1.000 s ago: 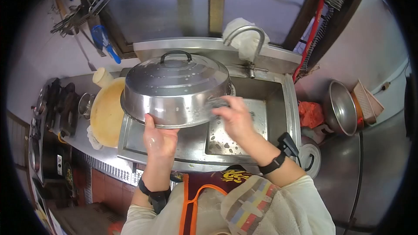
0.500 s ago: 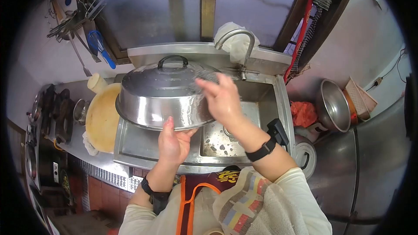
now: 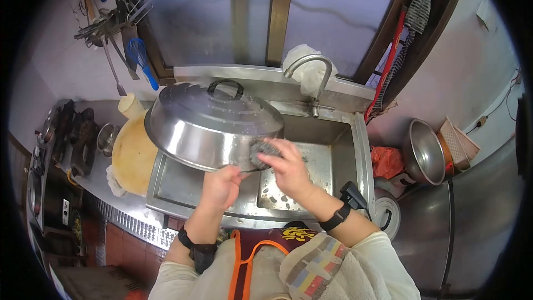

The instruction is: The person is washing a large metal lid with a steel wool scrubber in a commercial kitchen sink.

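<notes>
A large steel domed lid [image 3: 205, 119] with a black handle on top is held over the left side of the steel sink [image 3: 361, 150], tilted, with water drops on it. My left hand [image 3: 221, 188] grips the lid's lower rim from the front. My right hand [image 3: 290, 169] is closed around a dark grey wire scourer [image 3: 263, 154], which touches the lid's right side wall near the rim. The fingers of my left hand are partly hidden under the lid.
A curved faucet [image 3: 316, 80] rises behind the basin. Left of the sink are a round wooden board [image 3: 130, 161] and small metal bowls [image 3: 105, 139]. A steel basin [image 3: 426, 150] and a red bag [image 3: 387, 161] stand at the right. Utensils [image 3: 105, 28] hang on the wall.
My right hand and the scourer have moved down from the lid's upper right part to its side near the rim. The lid is turned and tilted somewhat differently, and the camera view has shifted.
</notes>
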A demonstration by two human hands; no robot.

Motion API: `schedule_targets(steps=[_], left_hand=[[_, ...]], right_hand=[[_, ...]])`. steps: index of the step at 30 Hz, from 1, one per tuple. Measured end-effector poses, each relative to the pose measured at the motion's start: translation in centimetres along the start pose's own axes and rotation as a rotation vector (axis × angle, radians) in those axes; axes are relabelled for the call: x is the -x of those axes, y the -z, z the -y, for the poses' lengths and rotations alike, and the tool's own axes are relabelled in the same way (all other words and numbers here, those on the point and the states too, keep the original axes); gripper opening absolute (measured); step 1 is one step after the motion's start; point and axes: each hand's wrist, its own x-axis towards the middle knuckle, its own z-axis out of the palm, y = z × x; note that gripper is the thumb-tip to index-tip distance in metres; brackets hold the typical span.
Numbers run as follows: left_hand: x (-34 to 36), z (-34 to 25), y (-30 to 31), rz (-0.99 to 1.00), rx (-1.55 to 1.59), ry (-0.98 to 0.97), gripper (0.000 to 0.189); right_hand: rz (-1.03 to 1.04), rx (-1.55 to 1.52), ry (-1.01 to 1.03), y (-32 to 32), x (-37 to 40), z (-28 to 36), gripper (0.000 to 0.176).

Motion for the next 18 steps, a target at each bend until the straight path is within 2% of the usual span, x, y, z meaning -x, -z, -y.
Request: schedule_targets(steps=[4, 7, 8, 11, 12, 15, 16, 18], left_hand=[[0.6, 0.6, -0.7, -0.037, -0.131, -0.057, 0.053], [1.3, 0.1, 0.1, -0.07, -0.353, -0.041, 0.057], [1.6, -0.1, 1.0, 0.035, -0.617, -0.102, 0.06], [3.0, -0.2, 0.5, 0.024, -0.727, -0.101, 0.038], [3.0, -0.1, -0.4, 0.054, -0.614, -0.181, 0.044], [3.3, -1.6, -0.4, 0.166, -0.875, 0.012, 0.054], [3.8, -2.2, -1.8, 0.224, -0.927, 0.015, 0.061], [4.2, -2.1, -2.8, 0.329, -0.89, 0.076, 0.062]], right_hand=[[0.092, 0.069, 0.111, 0.1, -1.3, 3.2, 0.04], [-0.044, 0.023, -0.104, 0.1, -3.0, 2.3, 0.039], [-0.064, 0.018, -0.214, -0.5, -3.3, 0.9, 0.04], [-0.135, -0.104, -0.337, -0.6, -2.8, 2.1, 0.039], [-0.2, -0.136, -0.213, -0.6, -2.6, 3.3, 0.04], [-0.206, -0.124, 0.069, 1.0, -4.0, 6.1, 0.043], [-0.225, -0.093, 0.077, 1.3, -5.0, 6.0, 0.042], [-0.269, -0.026, 0.087, 2.1, -7.8, 5.1, 0.039]])
